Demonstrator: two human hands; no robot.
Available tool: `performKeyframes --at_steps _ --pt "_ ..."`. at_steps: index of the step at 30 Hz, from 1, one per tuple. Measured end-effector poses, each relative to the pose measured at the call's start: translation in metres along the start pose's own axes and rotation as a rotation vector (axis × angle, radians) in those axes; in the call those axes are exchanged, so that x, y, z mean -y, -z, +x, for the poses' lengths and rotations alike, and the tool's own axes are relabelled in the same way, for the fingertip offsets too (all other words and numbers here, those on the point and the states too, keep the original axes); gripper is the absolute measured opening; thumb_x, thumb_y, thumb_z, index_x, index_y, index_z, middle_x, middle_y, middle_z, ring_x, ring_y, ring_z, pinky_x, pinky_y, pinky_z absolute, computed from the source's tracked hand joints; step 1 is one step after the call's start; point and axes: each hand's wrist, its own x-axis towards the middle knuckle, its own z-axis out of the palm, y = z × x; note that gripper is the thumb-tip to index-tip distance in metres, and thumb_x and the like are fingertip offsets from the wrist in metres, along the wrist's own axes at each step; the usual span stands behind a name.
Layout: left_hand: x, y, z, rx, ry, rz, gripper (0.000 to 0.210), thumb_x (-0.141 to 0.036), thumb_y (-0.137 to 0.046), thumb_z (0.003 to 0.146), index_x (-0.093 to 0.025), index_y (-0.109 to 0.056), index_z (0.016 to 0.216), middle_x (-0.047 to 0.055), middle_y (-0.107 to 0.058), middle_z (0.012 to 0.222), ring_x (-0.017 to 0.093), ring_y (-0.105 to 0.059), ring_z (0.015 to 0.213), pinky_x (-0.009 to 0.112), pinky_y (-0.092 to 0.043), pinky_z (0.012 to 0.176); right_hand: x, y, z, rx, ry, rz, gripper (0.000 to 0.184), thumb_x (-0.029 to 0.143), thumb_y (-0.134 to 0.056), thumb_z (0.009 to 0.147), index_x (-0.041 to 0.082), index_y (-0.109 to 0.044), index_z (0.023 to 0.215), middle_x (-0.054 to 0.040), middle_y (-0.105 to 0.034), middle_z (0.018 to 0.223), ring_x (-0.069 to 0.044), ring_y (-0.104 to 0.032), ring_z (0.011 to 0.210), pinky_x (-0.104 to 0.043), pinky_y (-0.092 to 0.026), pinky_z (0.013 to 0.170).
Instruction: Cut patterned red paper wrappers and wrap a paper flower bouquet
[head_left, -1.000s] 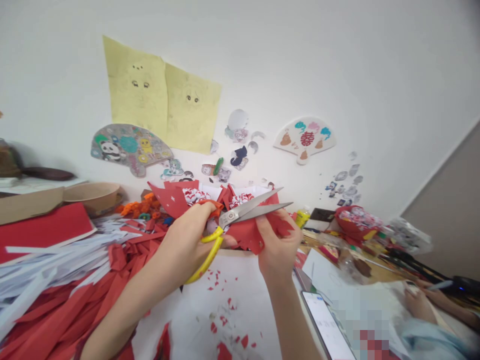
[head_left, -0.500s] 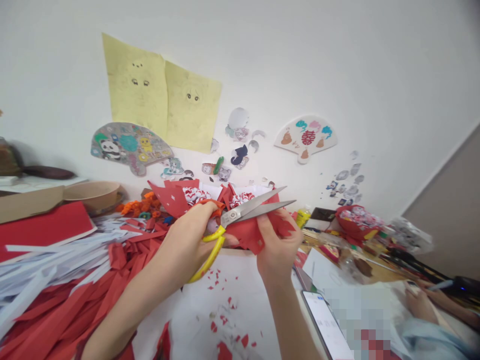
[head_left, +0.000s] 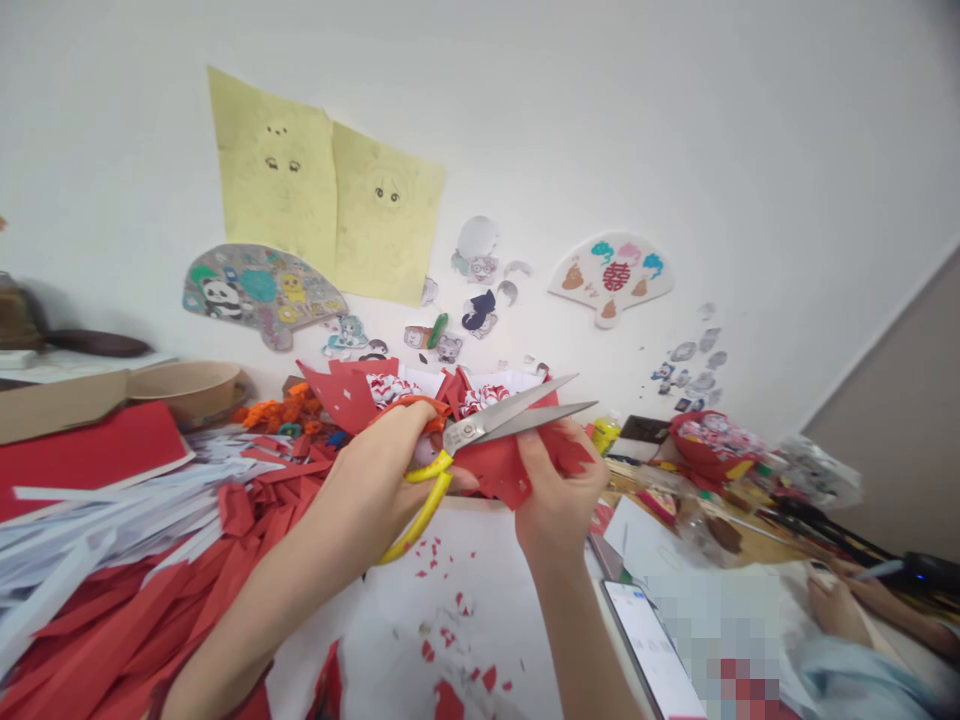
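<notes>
Left hand (head_left: 375, 478) grips yellow-handled scissors (head_left: 466, 431), blades (head_left: 525, 402) parted, while the right hand (head_left: 561, 492) pinches red paper (head_left: 499, 470) at the lower blade, both held above a white surface (head_left: 386, 625) dotted with red scraps (head_left: 448, 700). Paper strips (head_left: 127, 640) heap at left; a phone (head_left: 651, 645) lies at right.

One pair of scissors (head_left: 466, 432), two fans (head_left: 613, 283), one lit phone (head_left: 651, 645)

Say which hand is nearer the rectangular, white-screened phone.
Right. The right hand is beyond the phone and to its left; the left hand is farther to the left.
</notes>
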Motion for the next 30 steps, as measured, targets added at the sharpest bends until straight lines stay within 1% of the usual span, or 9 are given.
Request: performKeyframes --at_steps 3,6,9,13,16,20,25,30 --pt "0.0001 0.0001 0.0008 0.002 0.001 -0.005 0.040 -0.061 -0.051 0.081 -0.021 -0.050 0.089 0.009 -0.063 0.102 0.026 -0.061 0.091 0.032 -0.043 0.069 -0.0003 0.0012 0.0000 0.013 0.003 -0.009 0.021 0.030 -0.081 0.070 0.021 -0.076 0.088 -0.0021 -0.074 0.080 -0.017 -0.068 0.077 -0.029 -0.055 0.072" --pt "-0.0002 0.0000 0.0015 0.003 0.014 -0.014 0.039 -0.060 -0.052 0.081 -0.022 -0.050 0.089 0.008 -0.063 0.100 0.025 -0.060 0.089 0.032 -0.042 0.069 -0.0008 0.0022 -0.0003 0.030 0.004 -0.005 0.022 0.030 -0.080 0.071 0.020 -0.075 0.090 -0.0027 -0.074 0.081 -0.018 -0.068 0.078 -0.030 -0.056 0.072" --pt "0.0000 0.0001 0.0012 0.013 0.014 -0.017 0.038 -0.059 -0.053 0.081 -0.022 -0.049 0.090 0.006 -0.063 0.097 0.024 -0.060 0.086 0.032 -0.042 0.069 -0.0004 0.0024 -0.0004 0.030 0.010 -0.011 0.019 0.029 -0.080 0.071 0.020 -0.075 0.088 -0.0019 -0.073 0.079 -0.017 -0.067 0.076 -0.029 -0.055 0.071" --pt "0.0002 0.0006 0.0002 0.012 0.011 -0.016 0.038 -0.060 -0.052 0.081 -0.022 -0.048 0.088 0.006 -0.062 0.098 0.024 -0.060 0.086 0.031 -0.041 0.068 0.0008 0.0017 0.0001 0.037 0.020 0.002 0.017 0.028 -0.080 0.071 0.021 -0.075 0.086 -0.0012 -0.073 0.079 -0.017 -0.067 0.077 -0.029 -0.055 0.074" --pt "-0.0003 0.0008 -0.0003 0.016 0.016 -0.019 0.037 -0.059 -0.052 0.081 -0.022 -0.047 0.087 0.005 -0.062 0.094 0.023 -0.059 0.083 0.031 -0.040 0.067 0.0008 0.0015 0.0003 0.044 0.019 0.024 0.017 0.028 -0.080 0.072 0.022 -0.076 0.087 -0.0009 -0.073 0.079 -0.017 -0.067 0.078 -0.029 -0.055 0.076" --pt "-0.0007 0.0008 -0.0006 0.014 0.002 -0.035 0.036 -0.058 -0.052 0.082 -0.022 -0.047 0.086 0.005 -0.061 0.095 0.022 -0.058 0.083 0.030 -0.040 0.068 0.0001 0.0021 0.0004 0.047 0.010 0.027 0.019 0.027 -0.080 0.072 0.024 -0.076 0.090 -0.0002 -0.073 0.080 -0.016 -0.067 0.080 -0.028 -0.055 0.076" --pt "0.0000 0.0003 -0.0008 0.006 -0.008 -0.036 0.035 -0.056 -0.054 0.082 -0.023 -0.047 0.086 0.003 -0.060 0.089 0.021 -0.057 0.079 0.030 -0.039 0.066 0.0011 0.0025 0.0001 0.055 0.016 0.018 0.018 0.027 -0.079 0.073 0.023 -0.076 0.090 -0.0008 -0.073 0.079 -0.017 -0.067 0.079 -0.030 -0.055 0.077" --pt "0.0019 -0.0008 -0.0009 0.003 -0.016 -0.029 0.030 -0.051 -0.055 0.083 -0.023 -0.046 0.086 0.003 -0.061 0.093 0.020 -0.058 0.081 0.029 -0.040 0.068 0.0026 0.0025 -0.0001 0.052 0.030 -0.013 0.016 0.028 -0.079 0.073 0.022 -0.076 0.087 -0.0014 -0.073 0.080 -0.017 -0.067 0.079 -0.031 -0.055 0.076"
